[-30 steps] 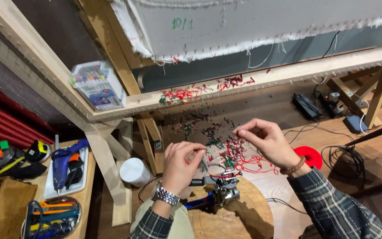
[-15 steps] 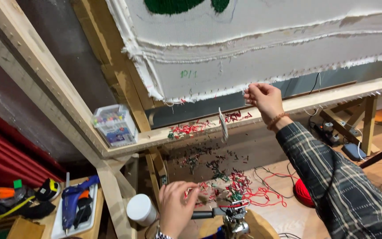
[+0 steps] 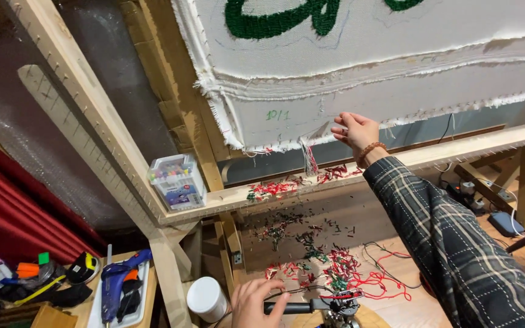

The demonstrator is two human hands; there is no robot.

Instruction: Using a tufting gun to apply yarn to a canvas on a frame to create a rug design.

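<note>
My right hand point(image 3: 356, 132) is raised to the lower edge of the white tufting cloth point(image 3: 396, 91) stretched on the wooden frame point(image 3: 214, 206). Its fingers pinch the frayed fabric edge, and a small tuft of loose threads point(image 3: 308, 159) hangs just left of it. My left hand point(image 3: 257, 302) is low at the bottom of the view, resting on the black handle of a tufting gun point(image 3: 323, 305). Green tufted yarn point(image 3: 287, 18) shows near the top of the cloth. Red and green yarn scraps point(image 3: 329, 273) lie on the floor around the gun.
A clear box of markers point(image 3: 177, 180) sits on the frame's lower beam. At the left, a tray holds a blue glue gun point(image 3: 120, 282) and other tools point(image 3: 25, 276). A white round container point(image 3: 206, 297) stands by my left hand. Cables and a power strip point(image 3: 487, 209) lie at right.
My right hand rose from the yarn near the gun up to the cloth's lower edge and took hold of it. The view tilted upward. My left hand stayed low by the gun.
</note>
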